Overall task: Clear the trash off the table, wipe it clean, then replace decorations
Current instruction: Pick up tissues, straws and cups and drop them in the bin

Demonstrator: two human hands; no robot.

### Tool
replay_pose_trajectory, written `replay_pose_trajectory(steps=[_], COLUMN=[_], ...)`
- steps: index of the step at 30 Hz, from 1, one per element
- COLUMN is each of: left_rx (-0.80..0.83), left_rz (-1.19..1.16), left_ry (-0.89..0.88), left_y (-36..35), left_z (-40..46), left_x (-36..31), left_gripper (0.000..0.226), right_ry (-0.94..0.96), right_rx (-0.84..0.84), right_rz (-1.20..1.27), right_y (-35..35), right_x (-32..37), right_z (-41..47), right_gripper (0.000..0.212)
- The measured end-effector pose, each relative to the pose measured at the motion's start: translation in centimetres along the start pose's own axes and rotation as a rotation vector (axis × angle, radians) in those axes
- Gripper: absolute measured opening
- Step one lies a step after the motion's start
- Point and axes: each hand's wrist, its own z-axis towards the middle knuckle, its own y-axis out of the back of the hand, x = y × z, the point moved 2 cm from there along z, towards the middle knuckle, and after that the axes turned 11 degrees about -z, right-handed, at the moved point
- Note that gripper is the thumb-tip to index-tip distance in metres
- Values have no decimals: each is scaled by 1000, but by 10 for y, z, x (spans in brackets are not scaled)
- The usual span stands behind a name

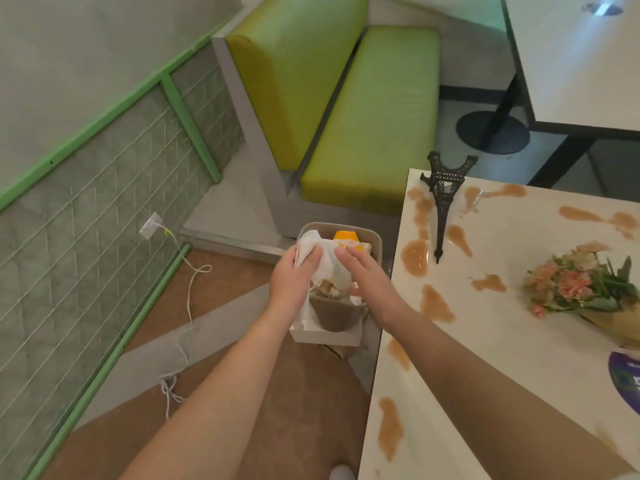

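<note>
Your left hand (pixel 294 278) curls its fingers (pixel 313 259) round a crumpled white napkin (pixel 322 268), holding it right over the trash bin (pixel 374 237), which stands on the floor just beside the bench (pixel 519 358) edge. Your right hand (pixel 367 282) hovers over the bin too, fingers (pixel 349 258) straight and loosely spread, touching or nearly touching the napkin; I cannot tell which. The bin looks full already: an orange carton (pixel 346 237) sits at its far side, and a brown cup in a white cardboard tray (pixel 332 327) leans at its near rim.

To do this step well, let the napkin go low inside the bin and press the pile down with your flat right palm, so nothing tips out. Mind the tray at the near rim; it looks likely to slide off.

The bench beside the bin is not yet wiped: brown sauce smears (pixel 415 258) streak its white top, several close to the bin-side edge. A small dark tower model (pixel 443 209) lies tipped over among them, and a flower bouquet (pixel 575 285) lies on its side farther from the bin. Beyond the bin stands a green padded booth seat (pixel 367 119); a white cable (pixel 190 271) trails across the floor on the wall side.
</note>
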Motion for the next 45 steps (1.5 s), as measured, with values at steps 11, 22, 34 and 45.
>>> replay_pose_trajectory(steps=[11, 22, 34, 45], left_rx=[35, -51, 81, 186], left_rz=[29, 256, 764, 1126], left_ry=[50, 153, 179, -36], left_y=[3, 9, -23, -1], left_z=[1, 45, 95, 82], left_x=[8, 27, 50, 94], left_gripper=[30, 36, 55, 52], right_ry=[-94, -79, 36, 395], right_rx=[-91, -423, -215, -49], right_rz=[204, 20, -231, -1239], right_y=[2, 25, 15, -9], right_x=[-1, 5, -20, -55], right_z=[-2, 27, 48, 71], right_gripper=[20, 20, 42, 32])
